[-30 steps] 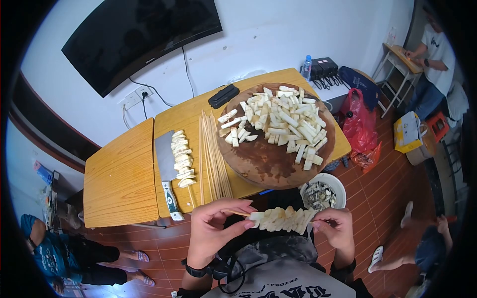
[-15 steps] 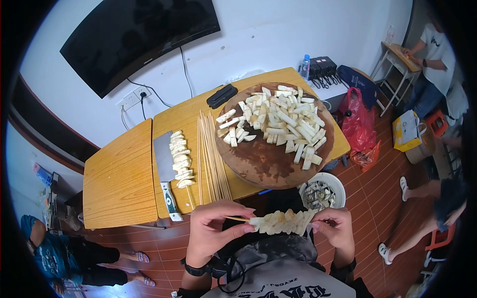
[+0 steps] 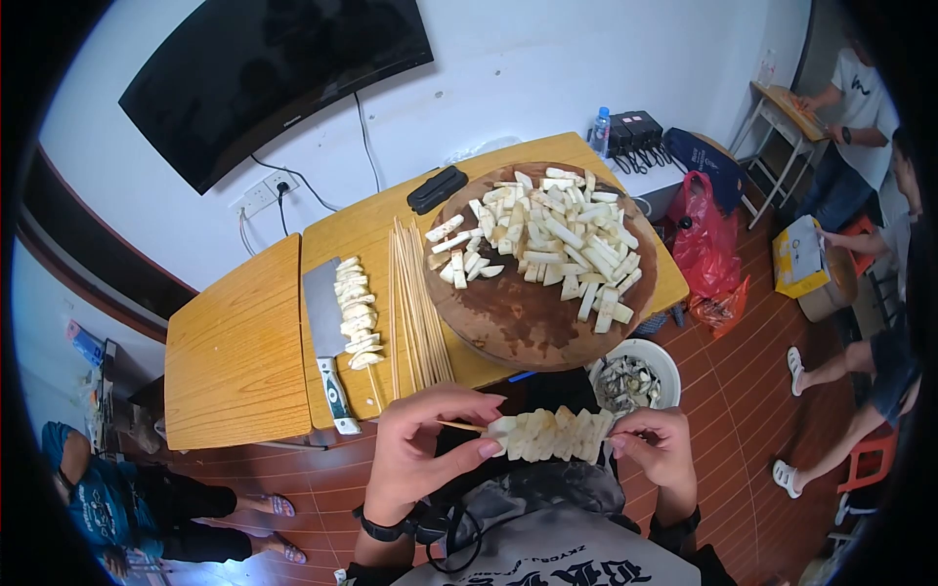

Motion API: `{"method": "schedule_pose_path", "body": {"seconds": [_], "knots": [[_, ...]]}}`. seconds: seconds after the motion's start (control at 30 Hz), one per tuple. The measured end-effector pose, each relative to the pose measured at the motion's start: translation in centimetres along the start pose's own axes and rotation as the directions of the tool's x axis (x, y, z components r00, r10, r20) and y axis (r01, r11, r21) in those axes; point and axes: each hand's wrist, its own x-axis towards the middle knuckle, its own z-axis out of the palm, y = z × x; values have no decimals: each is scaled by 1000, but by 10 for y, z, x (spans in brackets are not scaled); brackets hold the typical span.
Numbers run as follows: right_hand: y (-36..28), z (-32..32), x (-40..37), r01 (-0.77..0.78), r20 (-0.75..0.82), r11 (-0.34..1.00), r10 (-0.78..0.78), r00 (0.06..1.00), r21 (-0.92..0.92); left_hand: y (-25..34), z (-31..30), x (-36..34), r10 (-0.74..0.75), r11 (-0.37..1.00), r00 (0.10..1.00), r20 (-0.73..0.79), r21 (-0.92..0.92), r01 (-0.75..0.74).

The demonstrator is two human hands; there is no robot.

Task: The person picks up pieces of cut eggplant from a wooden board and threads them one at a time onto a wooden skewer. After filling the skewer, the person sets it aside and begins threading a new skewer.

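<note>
Between my two hands hangs a skewer of pale sliced pieces [image 3: 552, 436], held level in front of my shirt. My left hand [image 3: 430, 449] pinches its stick end, with the thumb by the first piece. At the other end, the fingers of my right hand [image 3: 653, 444] are closed on the skewer's tip. Beyond them a round wooden board [image 3: 518, 322] bears a heap of pale cut sticks [image 3: 562, 230]. Bare bamboo skewers [image 3: 415, 313] lie left of the board, beside a filled skewer [image 3: 358, 313] resting on the blade of a cleaver [image 3: 320, 303].
A black case [image 3: 437, 189] lies on the yellow table [image 3: 234, 352]. A white bucket [image 3: 664, 376] with peelings stands below the board. Red bags [image 3: 699, 239] and a yellow box [image 3: 799, 256] are at the right. Other people are at the far left and right.
The skewer has turned slightly between my hands, and my left index finger has lifted a little. At the right, a person has moved and a hand now reaches to the yellow box.
</note>
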Motion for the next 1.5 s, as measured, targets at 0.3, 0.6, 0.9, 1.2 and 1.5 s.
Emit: {"method": "schedule_pose_path", "body": {"seconds": [0.3,0.6,0.9,1.2,1.5], "knots": [[0,1,1,13,-13,998,-13,1000,-54,8,7,6,80,957,997,-17,280,-72],[-1,3,0,25,-39,998,-27,999,-49,9,17,1,-18,963,986,-164,261,62],[-2,1,-3,24,-81,998,-29,996,-63,10,24,7,-51,953,982,-182,285,102],[2,-7,-6,53,-109,997,-59,992,-54,13,24,13,-76,972,993,-94,214,95],[4,-10,-8,37,-134,999,-38,990,-10,17,26,20,-167,985,979,-120,25,172]]}}
